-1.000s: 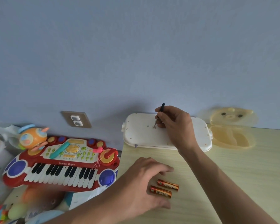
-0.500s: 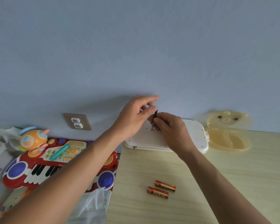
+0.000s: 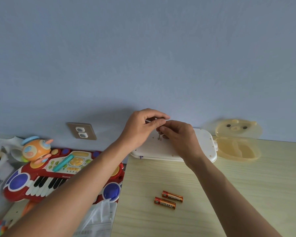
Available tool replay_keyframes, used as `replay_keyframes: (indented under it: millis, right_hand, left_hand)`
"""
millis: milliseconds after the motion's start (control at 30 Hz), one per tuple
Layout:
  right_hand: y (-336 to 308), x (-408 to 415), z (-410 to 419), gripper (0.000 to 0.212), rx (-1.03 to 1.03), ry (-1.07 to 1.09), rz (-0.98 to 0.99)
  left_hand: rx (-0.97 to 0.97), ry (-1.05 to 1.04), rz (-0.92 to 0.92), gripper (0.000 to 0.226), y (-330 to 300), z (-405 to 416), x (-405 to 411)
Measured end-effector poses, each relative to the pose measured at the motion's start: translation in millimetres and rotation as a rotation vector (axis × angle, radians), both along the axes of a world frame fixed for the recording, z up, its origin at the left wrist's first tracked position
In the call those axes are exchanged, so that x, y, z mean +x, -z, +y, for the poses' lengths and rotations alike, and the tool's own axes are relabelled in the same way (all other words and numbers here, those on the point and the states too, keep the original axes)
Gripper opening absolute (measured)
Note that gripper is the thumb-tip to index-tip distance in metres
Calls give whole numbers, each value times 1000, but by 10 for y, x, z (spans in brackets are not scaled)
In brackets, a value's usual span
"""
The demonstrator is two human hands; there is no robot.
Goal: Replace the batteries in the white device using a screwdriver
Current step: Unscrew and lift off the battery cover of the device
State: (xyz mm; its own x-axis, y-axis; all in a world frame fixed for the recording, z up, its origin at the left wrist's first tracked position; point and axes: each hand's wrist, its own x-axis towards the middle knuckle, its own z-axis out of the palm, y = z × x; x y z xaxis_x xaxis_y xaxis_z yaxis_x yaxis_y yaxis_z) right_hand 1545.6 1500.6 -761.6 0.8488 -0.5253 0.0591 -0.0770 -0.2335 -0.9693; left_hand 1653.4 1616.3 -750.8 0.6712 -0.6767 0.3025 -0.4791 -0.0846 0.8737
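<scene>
Against the blue wall at the back of the counter [image 3: 246,194] lies the white device [image 3: 202,142], both my hands pinching the screwdriver [image 3: 159,135] over a screw hole: left hand [image 3: 140,129] on top, right hand [image 3: 179,135] on the shaft. I should press straight down and turn slowly so the tip stays seated; the batteries [image 3: 168,200] wait nearer me.

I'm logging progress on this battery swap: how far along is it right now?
Early stage. Done: the white device lies on the table and two batteries wait near the front. In hand: the left hand and right hand hold the screwdriver upright on the device. Left: opening the cover and fitting the batteries.
</scene>
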Motion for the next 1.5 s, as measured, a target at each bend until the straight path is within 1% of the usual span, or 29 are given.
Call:
replay_keyframes:
  millis: [100, 133, 200, 267, 367, 467, 567, 600, 667, 767, 867, 933, 1000, 1100, 1167, 1233, 1367, 1433, 1500]
  right_hand:
    - [-5, -1, 7, 5, -25, 15, 10]
    - [-6, 1, 10, 5, -20, 39, 3]
    - [5, 12, 4, 7, -19, 72, -2]
    - [10, 9, 1, 9, -13, 55, -6]
    - [-7, -5, 1, 11, -2, 19, 1]
    - [-14, 0, 1, 7, -4, 6, 14]
    - [-5, 6, 0, 6, -22, 80, 6]
    - [-7, 6, 1, 5, -24, 86, 3]
    - [-10, 3, 6, 7, -13, 62, 3]
    - [-21, -23, 1, 11, 8, 26, 13]
    - [-45, -37, 16, 6, -16, 18, 22]
    - [-31, -24, 16, 7, -24, 50, 15]
    - [-10, -24, 8, 8, -19, 62, 2]
    - [-3, -50, 4, 12, -7, 15, 6]
    - [-6, -55, 2, 12, -13, -5, 10]
    - [-8, -40, -2, 11, -4, 27, 3]
    - [2, -6, 3, 9, -36, 91, 0]
    - [8, -6, 14, 11, -47, 83, -8]
    - [-2, -27, 27, 12, -53, 83, -25]
  left_hand:
    - [-43, -53, 24, 6, 13, -21, -25]
    - [-53, -72, 34, 8, 14, -44, -47]
    - [-46, -97, 25, 14, 17, -80, -80]
    - [-30, -50, 35, 10, 21, -69, -79]
    - [-50, 5, 45, 16, 35, -15, -36]
    - [-84, -58, 46, 8, 33, -26, -26]
    - [-94, -95, 42, 17, 16, -87, -57]
    - [-92, -89, 44, 18, 19, -91, -65]
    - [-69, -46, 40, 11, 22, -59, -72]
    - [-79, 5, 33, 15, 47, -6, -56]
    - [-108, -73, 35, 7, 28, -10, -61]
    - [-106, -100, 20, 11, 24, -56, -84]
    - [-97, -74, 14, 11, 38, -73, -116]
    - [-71, -8, -4, 15, 64, -50, -125]
    - [-97, -43, 10, 12, 66, -42, -95]
    - [-130, -96, 40, 9, 66, -54, -72]
    - [-156, -147, 104, 20, 76, -107, -115]
    - [-143, -167, 72, 23, 83, -99, -124]
    - [-88, -169, 11, 27, 84, -41, -104]
